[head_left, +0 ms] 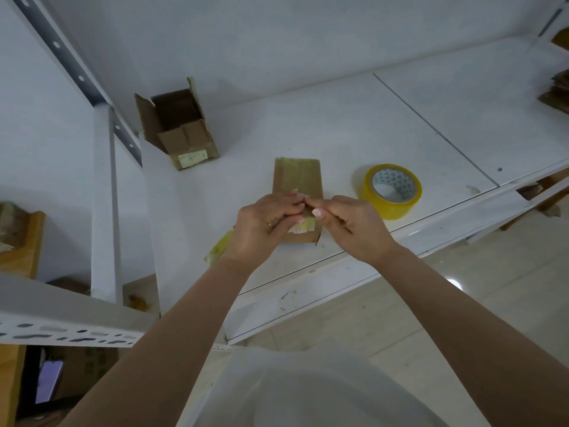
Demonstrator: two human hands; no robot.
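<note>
Both arms reach forward. The left hand (264, 224) and right hand (354, 226) meet, fingers curled, pinching the near end of the box (297, 177). It lies flat, its long way pointing away.

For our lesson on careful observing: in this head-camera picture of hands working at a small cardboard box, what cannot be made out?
All in the head view:
1. Near end of the small cardboard box: covered by the left hand and right hand gripping it; whether they pinch tape or flap is unclear.
2. Label on the open box: writing too small.
3. Yellowish strip: partly behind the left wrist.
4. Cardboard stack: cut off by the right edge.
</note>
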